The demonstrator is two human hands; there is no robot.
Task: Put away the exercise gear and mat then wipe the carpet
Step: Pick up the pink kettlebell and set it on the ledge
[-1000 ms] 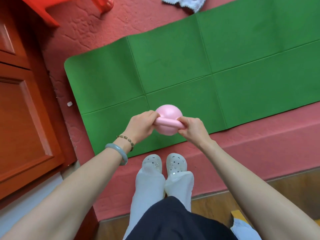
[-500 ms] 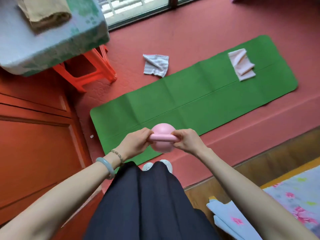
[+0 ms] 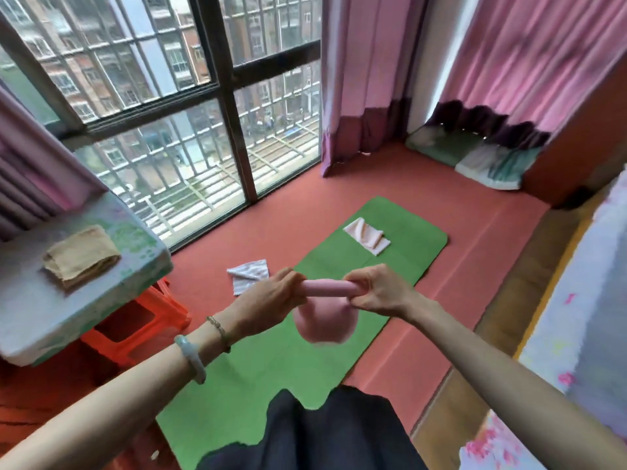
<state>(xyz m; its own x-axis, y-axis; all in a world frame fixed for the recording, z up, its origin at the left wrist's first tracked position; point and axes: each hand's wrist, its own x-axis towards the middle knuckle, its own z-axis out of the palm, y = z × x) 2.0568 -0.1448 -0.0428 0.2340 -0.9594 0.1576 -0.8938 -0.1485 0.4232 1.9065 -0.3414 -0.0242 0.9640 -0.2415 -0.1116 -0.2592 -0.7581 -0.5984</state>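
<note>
Head view, from nearest outward: a dark garment on the person's lap fills the bottom edge. Both forearms reach forward. The left wrist wears a pale bangle and a bead bracelet.

The left hand and the right hand are each curled round one end of the handle of a pink kettlebell. The hands hold it up in the air above the near half of the green mat, its round body hanging below the handle and slightly blurred.

The mat lies unrolled on the red carpet, running away from the person towards the right. A folded pink towel lies on its far end. A striped cloth lies on the carpet just beside the mat's left edge, partly hidden behind the left hand.

To the left, an orange stool stands under a tabletop that carries a folded tan cloth. To the right, a strip of wooden floor separates the carpet from a bed with a floral cover.

Farther back, a barred window reaches down to the carpet, pink curtains hang beside it, and cushions lie in the far corner.
</note>
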